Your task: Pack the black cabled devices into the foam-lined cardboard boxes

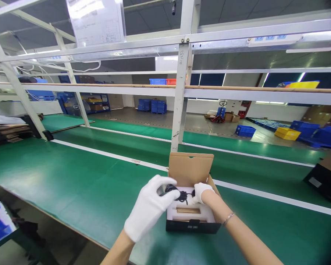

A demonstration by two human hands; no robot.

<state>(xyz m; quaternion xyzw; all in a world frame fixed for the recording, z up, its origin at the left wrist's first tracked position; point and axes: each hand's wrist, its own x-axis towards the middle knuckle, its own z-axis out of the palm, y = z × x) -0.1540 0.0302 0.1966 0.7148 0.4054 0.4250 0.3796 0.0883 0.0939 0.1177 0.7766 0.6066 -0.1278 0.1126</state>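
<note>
An open cardboard box [191, 226], black outside and brown inside, stands on the green bench with its lid raised at the back. White foam [206, 213] with cut-out recesses lines it. Above the foam is a bundled black cable [182, 197]. My left hand [154, 200], in a white glove, curls its thumb and fingers around the left part of the cable. My right hand [202, 192], gloved too, reaches into the box's right side, fingers closed at the cable's dark right end. Its fingertips are partly hidden.
A white metal post [179, 110] rises just behind the box. Another black box [324, 180] lies at the bench's right edge. Stacked cardboard sheets [11, 130] are at the far left. A blue bin [0, 224] stands below the bench's left front edge.
</note>
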